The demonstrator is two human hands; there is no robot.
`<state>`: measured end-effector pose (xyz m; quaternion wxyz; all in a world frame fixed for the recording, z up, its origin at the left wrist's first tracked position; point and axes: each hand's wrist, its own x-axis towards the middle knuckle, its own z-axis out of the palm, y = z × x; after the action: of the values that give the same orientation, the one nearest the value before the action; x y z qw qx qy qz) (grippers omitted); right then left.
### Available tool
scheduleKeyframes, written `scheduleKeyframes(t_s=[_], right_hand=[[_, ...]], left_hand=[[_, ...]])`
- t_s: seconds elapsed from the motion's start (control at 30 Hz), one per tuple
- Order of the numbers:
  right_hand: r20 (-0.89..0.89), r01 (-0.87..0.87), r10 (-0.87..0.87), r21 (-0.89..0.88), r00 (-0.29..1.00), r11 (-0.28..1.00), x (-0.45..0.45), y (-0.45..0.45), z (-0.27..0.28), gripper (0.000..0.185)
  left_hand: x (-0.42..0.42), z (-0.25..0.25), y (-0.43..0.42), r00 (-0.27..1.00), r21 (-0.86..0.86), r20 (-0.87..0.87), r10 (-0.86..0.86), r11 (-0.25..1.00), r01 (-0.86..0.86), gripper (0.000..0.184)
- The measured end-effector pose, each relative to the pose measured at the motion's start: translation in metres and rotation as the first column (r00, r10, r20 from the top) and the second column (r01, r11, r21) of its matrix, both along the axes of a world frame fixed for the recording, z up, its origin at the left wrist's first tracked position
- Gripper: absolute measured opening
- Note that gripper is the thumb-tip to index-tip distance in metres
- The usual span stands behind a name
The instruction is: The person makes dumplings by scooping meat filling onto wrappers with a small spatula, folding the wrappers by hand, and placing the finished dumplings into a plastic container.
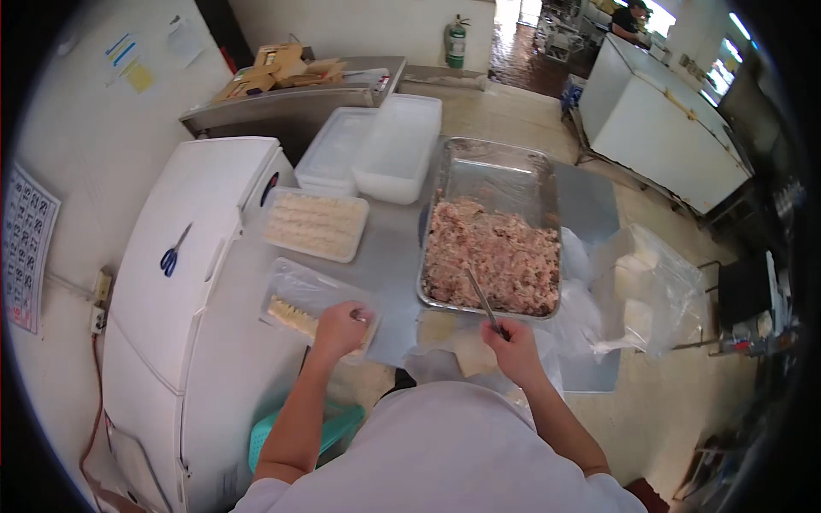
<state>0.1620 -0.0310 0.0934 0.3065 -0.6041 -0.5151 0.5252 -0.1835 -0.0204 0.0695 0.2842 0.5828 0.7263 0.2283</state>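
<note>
My right hand [513,350] is closed round the handle of a narrow metal utensil [481,295]; whether it is a spatula or a knife I cannot tell. Its tip reaches over the near edge of a steel pan [500,156] part-filled with minced meat filling [492,256]. Beneath that hand lie pale dumpling wrappers [473,352]. My left hand [342,327], fingers curled together, is over a clear plastic tray [312,282] holding a row of dumplings [292,316]. What its fingers grip, if anything, is hidden.
Behind the tray sits a container full of dumplings [312,224], with stacked plastic bins [398,150] beyond. Clear plastic bags [637,291] are at the right. Scissors [176,252] lie on the white freezer [145,316]. A green basket [342,427] stands below. Another person [629,24] is far off.
</note>
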Motion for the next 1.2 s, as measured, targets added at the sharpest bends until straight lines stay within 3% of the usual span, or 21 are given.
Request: scheduleKeyframes(t_s=[0.03,0.1,0.27,0.37,0.57,0.67,0.77,0.87,0.97,1.07,1.17,1.2], right_hand=[[0.022,0.023,-0.023,0.004,1.000,1.000,0.008,0.001,0.000,0.018],[0.068,0.088,-0.089,0.014,0.994,0.996,0.027,-0.003,-0.001,0.019],[-0.004,0.219,-0.219,0.040,0.976,0.975,0.043,-0.020,-0.009,0.020],[0.007,0.240,-0.240,-0.031,0.971,0.970,0.050,-0.030,-0.007,0.020],[-0.051,0.305,-0.308,-0.062,0.950,0.950,0.062,-0.051,-0.039,0.020],[-0.028,0.285,-0.288,-0.071,0.957,0.956,0.063,-0.058,-0.045,0.019],[0.021,0.231,-0.230,-0.087,0.973,0.969,0.061,-0.059,-0.046,0.019],[0.054,0.191,-0.187,-0.078,0.981,0.978,0.057,-0.057,-0.048,0.019],[0.057,0.167,-0.163,-0.077,0.985,0.983,0.051,-0.052,-0.038,0.020],[0.032,0.144,-0.142,-0.071,0.989,0.987,0.048,-0.047,-0.037,0.020],[0.034,0.112,-0.110,-0.057,0.993,0.992,0.046,-0.044,-0.045,0.023],[0.041,0.103,-0.101,-0.052,0.994,0.993,0.045,-0.043,-0.045,0.024]], left_hand=[[0.024,0.004,0.001,0.993,0.058,0.103,-0.063,0.997,0.057,0.021],[0.098,0.011,-0.006,0.858,0.064,0.358,-0.368,0.927,0.370,0.023],[0.181,-0.018,-0.017,0.660,0.176,0.049,-0.750,0.657,0.733,0.029],[0.187,-0.023,-0.009,0.620,0.123,-0.059,-0.783,0.610,0.783,0.027],[0.182,-0.049,0.001,0.675,0.101,0.145,-0.724,0.689,0.717,0.019],[0.180,-0.037,0.006,0.782,-0.065,0.417,-0.463,0.843,0.533,0.011],[0.165,-0.027,0.013,0.818,-0.098,0.494,-0.293,0.917,0.387,0.011],[0.143,-0.059,0.016,0.837,-0.191,0.546,0.039,0.978,0.079,0.012],[0.135,-0.074,0.016,0.578,-0.369,0.740,0.345,0.926,-0.080,0.013],[0.142,-0.064,0.005,0.929,-0.031,0.366,-0.047,0.998,0.063,0.016],[0.144,-0.095,0.001,0.920,0.285,0.019,-0.391,0.885,0.369,0.014],[0.143,-0.095,0.001,0.904,0.257,-0.021,-0.428,0.871,0.418,0.014]])
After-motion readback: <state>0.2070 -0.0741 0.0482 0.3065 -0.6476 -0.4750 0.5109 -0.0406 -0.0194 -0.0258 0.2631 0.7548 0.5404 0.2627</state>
